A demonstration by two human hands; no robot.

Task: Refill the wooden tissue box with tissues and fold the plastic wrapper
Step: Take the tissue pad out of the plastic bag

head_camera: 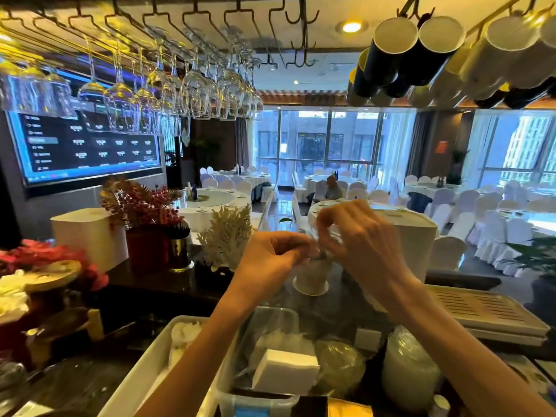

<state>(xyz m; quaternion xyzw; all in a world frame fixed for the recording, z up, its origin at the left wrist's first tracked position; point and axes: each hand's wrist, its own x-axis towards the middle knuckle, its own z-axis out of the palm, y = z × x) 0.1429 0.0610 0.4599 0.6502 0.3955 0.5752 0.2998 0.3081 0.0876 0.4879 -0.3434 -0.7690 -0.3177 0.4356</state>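
My left hand (272,255) and my right hand (358,236) are raised above the bar counter, fingertips almost touching. Both pinch a clear plastic wrapper (323,236) that is bunched between them and hard to make out. A white stack of tissues (284,374) lies below my arms in a clear plastic bin (255,400). No wooden tissue box is visible to me.
A white cup on a saucer (311,279) stands under my hands. Left are a white tray (144,371), a red vase (146,248) and a white coral ornament (225,236). Right are a slotted metal tray (481,311) and stacked lids (409,368). Wine glasses (192,85) and mugs (421,49) hang overhead.
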